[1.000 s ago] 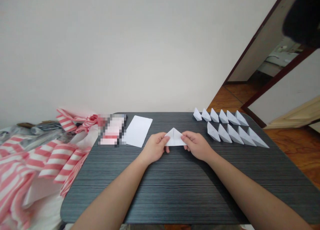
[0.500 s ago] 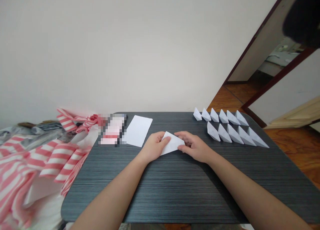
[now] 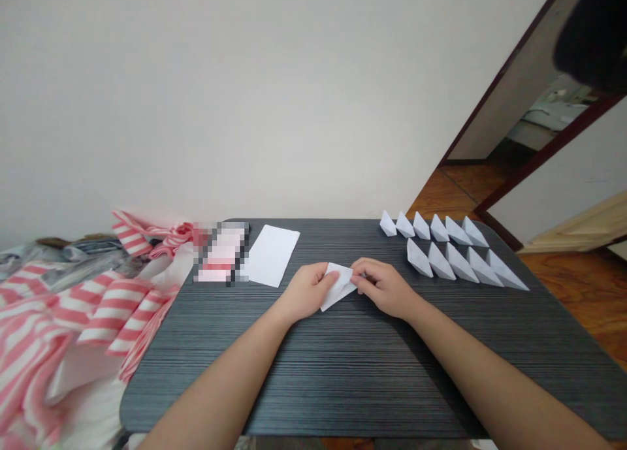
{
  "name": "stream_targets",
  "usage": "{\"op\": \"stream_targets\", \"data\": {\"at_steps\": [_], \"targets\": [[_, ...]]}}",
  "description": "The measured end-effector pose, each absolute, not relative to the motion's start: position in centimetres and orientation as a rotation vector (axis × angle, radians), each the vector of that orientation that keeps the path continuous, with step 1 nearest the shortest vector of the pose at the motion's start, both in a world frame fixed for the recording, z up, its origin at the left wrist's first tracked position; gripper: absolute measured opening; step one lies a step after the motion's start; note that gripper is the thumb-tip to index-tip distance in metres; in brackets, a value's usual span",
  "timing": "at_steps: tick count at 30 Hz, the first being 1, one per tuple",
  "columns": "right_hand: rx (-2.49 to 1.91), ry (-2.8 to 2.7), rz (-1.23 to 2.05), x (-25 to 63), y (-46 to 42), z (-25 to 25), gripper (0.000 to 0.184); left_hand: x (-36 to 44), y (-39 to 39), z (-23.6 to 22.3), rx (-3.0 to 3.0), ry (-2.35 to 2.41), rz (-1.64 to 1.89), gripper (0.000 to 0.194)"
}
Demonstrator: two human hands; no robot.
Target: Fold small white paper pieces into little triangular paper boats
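Note:
A small folded white paper piece (image 3: 339, 288) is held just above the dark striped table (image 3: 343, 378) at its middle. My left hand (image 3: 307, 292) grips the piece's left side with thumb and fingers closed on it. On the right side, my right hand (image 3: 385, 285) pinches the same piece, so both hands nearly meet over it. Part of the paper is hidden behind my fingers.
Several folded white paper boats (image 3: 453, 251) stand in two rows at the table's far right. A flat white sheet (image 3: 272, 255) lies at the far left, beside a blurred pink-and-white object (image 3: 219, 252). Red-and-white striped cloth (image 3: 73, 319) is heaped left of the table. A doorway opens at the right.
The paper was an upright triangle held by both hands. It has since been turned and tilted, and my hands have drawn closer together over it.

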State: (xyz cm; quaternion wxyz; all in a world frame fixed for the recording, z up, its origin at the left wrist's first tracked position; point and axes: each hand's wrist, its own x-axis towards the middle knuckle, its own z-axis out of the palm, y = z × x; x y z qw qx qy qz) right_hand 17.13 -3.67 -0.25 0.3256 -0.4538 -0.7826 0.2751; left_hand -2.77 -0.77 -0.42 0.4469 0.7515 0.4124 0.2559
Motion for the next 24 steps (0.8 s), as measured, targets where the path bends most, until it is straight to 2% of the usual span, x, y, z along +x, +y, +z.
{"op": "stream_targets", "data": {"at_steps": [8,12,17,24], "targets": [[-1.382,-1.956,0.674,17.09,-3.55,-0.74,0.015,-2.79,-1.12,-0.03,1.682,0.868,0.726,0.04],[-1.413,-1.941,0.644,17.11,-3.46,-0.75,0.017,-2.61,-1.35,-0.57,1.605,0.828,0.719,0.058],[-1.429,-1.939,0.639,17.18,-3.35,-0.95,0.017,-2.48,-1.33,-0.61,1.752,0.932,0.699,0.039],[-1.409,-1.902,0.716,17.14,-3.43,-0.94,0.015,-2.39,-1.23,-0.24,1.866,0.976,0.699,0.029]]}}
